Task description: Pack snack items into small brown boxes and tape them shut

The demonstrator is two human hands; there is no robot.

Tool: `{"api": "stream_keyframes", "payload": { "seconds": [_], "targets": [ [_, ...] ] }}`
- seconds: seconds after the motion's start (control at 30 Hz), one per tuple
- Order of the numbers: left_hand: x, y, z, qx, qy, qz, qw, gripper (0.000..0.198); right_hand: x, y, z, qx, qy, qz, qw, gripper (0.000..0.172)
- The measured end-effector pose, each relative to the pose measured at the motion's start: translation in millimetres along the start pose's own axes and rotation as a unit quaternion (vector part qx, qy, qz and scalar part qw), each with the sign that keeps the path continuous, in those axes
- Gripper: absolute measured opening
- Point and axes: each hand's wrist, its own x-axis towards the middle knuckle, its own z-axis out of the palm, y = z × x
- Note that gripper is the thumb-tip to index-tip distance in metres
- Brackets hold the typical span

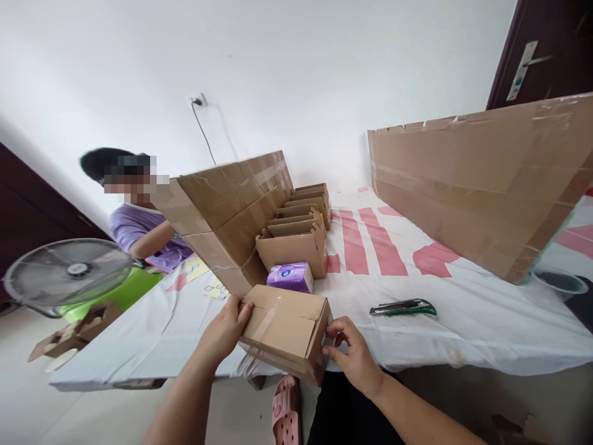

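Observation:
A small closed cardboard box, with clear tape across its top, sits at the table's front edge. My left hand grips its left end, thumb on top. At the opposite end, my right hand is closed, thumb and forefinger against the box's side; the exact contact there is partly hidden. Just behind the box lies a purple tissue pack. A green utility knife rests on the cloth to the right of my right hand.
Open-topped cardboard boxes stand in a row beside a tall cardboard panel. Another large cardboard piece stands at right, near a clear plastic bowl. A person sits at left behind a fan. White cloth covers the table.

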Motion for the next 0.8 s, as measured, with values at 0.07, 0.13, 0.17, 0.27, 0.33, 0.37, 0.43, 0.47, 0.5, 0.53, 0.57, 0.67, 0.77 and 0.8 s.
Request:
{"api": "stream_keyframes", "payload": {
  "seconds": [0.07, 0.13, 0.17, 0.27, 0.33, 0.37, 0.43, 0.47, 0.5, 0.53, 0.57, 0.67, 0.77, 0.8],
  "targets": [
    [-0.3, -0.4, 0.0, -0.001, 0.004, 0.003, 1.000, 0.035, -0.7, 1.2, 0.3, -0.006, 0.002, -0.011, 1.000, 0.016],
    [-0.5, -1.2, 0.1, -0.003, 0.006, 0.006, 1.000, 0.035, -1.2, 1.3, 0.4, -0.012, -0.001, -0.027, 1.000, 0.012],
    [-0.7, -1.6, 0.2, -0.004, 0.007, 0.007, 1.000, 0.035, -1.5, 1.2, 0.4, -0.015, -0.003, -0.034, 0.999, 0.010],
    [-1.1, -2.5, 0.8, -0.008, 0.014, 0.006, 1.000, 0.035, -2.4, 0.8, 0.8, -0.021, 0.005, -0.040, 0.999, 0.012],
    [-1.1, -2.7, 1.3, -0.010, 0.017, 0.005, 1.000, 0.035, -3.4, 1.2, 1.3, -0.029, 0.017, -0.041, 0.999, 0.015],
    [-0.9, -2.7, 1.6, -0.012, 0.018, 0.006, 1.000, 0.035, -4.0, 1.6, 1.7, -0.034, 0.021, -0.046, 0.998, 0.016],
    [-0.5, -2.6, 2.1, -0.013, 0.019, 0.008, 1.000, 0.035, -5.3, 2.6, 2.4, -0.045, 0.027, -0.059, 0.997, 0.014],
    [-0.3, -2.5, 2.3, -0.012, 0.020, 0.009, 1.000, 0.035, -6.1, 3.1, 2.8, -0.051, 0.030, -0.066, 0.996, 0.012],
    [-0.1, -2.4, 2.4, -0.011, 0.019, 0.008, 1.000, 0.035, -6.8, 3.5, 3.2, -0.055, 0.032, -0.070, 0.995, 0.011],
    [0.1, -2.3, 2.5, -0.009, 0.018, 0.005, 1.000, 0.036, -7.4, 3.9, 3.7, -0.059, 0.032, -0.073, 0.995, 0.010],
    [0.1, -2.2, 2.4, -0.008, 0.014, 0.002, 1.000, 0.036, -8.0, 4.2, 4.1, -0.061, 0.033, -0.074, 0.995, 0.010],
    [-0.4, -1.9, 2.0, -0.006, 0.001, -0.007, 1.000, 0.037, -8.9, 5.4, 5.4, -0.060, 0.042, -0.079, 0.994, 0.016],
    [-0.7, -1.8, 1.7, -0.007, -0.005, -0.007, 1.000, 0.038, -8.6, 6.4, 5.9, -0.060, 0.052, -0.088, 0.993, 0.022],
    [-0.6, -1.8, 1.7, -0.006, -0.005, -0.006, 1.000, 0.037, -8.3, 6.4, 5.8, -0.062, 0.052, -0.090, 0.993, 0.022]
  ]
}}
